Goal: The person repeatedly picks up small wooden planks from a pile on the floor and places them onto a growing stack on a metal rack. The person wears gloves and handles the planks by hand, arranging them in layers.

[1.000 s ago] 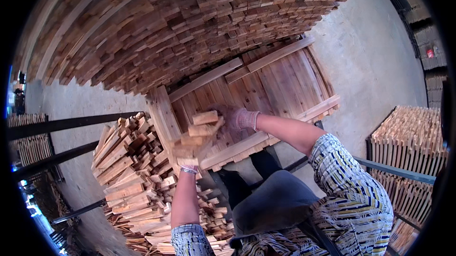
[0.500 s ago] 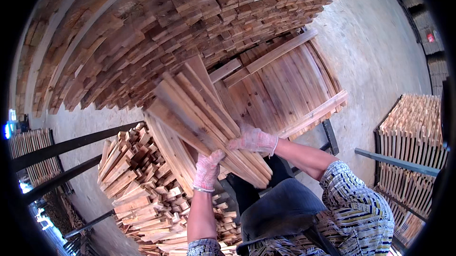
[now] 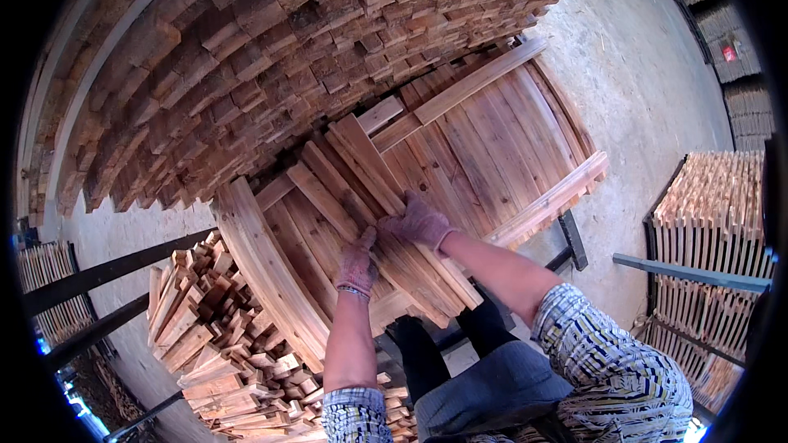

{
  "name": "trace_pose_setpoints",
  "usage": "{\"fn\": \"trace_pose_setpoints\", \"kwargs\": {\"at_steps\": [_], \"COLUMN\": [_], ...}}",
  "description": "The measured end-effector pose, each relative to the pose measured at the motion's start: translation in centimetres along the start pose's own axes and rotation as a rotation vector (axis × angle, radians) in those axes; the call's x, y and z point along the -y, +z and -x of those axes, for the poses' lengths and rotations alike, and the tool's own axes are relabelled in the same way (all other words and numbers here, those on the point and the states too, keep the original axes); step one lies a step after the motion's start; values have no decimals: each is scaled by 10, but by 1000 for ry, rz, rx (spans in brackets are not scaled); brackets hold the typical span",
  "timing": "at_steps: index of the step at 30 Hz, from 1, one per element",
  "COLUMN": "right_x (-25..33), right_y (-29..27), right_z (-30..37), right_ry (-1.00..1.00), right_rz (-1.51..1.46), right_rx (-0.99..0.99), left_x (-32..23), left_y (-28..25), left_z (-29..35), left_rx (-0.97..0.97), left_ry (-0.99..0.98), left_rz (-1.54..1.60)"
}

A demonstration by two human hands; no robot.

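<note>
Both my hands wear light work gloves. Across the board stack in the middle lies a loose bundle of several narrow wooden boards, side by side and slightly fanned. My left hand is closed on the bundle's left edge, its thumb on top. My right hand curls over the right boards, close beside the left hand, with some fingertips hidden. Beneath lies a layer of flat boards with crosspieces along its sides, including a long rail at the right front.
A tall wall of stacked timber rises just beyond the boards. Short offcuts are heaped at the lower left, by dark metal bars. At the right stand slatted wood stacks behind a grey bar.
The bundle has come down from above the stack and now lies on it, its boards spread a little. Both hands have moved with it and stay on the boards.
</note>
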State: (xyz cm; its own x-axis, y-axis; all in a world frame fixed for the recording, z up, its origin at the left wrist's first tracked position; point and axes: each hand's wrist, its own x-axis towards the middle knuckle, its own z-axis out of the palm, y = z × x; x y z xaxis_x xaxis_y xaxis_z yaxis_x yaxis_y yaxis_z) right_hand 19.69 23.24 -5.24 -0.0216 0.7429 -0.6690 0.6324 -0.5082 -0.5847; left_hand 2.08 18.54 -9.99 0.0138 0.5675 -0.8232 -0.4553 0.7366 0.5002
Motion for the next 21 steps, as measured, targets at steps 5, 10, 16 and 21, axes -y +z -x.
{"fn": "trace_pose_setpoints", "kwargs": {"at_steps": [5,10,16,21], "right_x": [1,8,9,-37], "right_y": [-46,-61,-40,-38], "right_z": [14,14,-2,6], "right_ry": [29,156,81,-91], "right_rz": [106,257,389,354], "right_rx": [19,-163,-225,-284], "left_x": [-14,-28,-32,-31], "left_y": [-27,-52,-2,38], "left_z": [10,5,-2,26], "left_rx": [-6,-399,-573,-713], "left_ry": [84,139,281,236], "left_rz": [-238,-471,-956,-1183]}}
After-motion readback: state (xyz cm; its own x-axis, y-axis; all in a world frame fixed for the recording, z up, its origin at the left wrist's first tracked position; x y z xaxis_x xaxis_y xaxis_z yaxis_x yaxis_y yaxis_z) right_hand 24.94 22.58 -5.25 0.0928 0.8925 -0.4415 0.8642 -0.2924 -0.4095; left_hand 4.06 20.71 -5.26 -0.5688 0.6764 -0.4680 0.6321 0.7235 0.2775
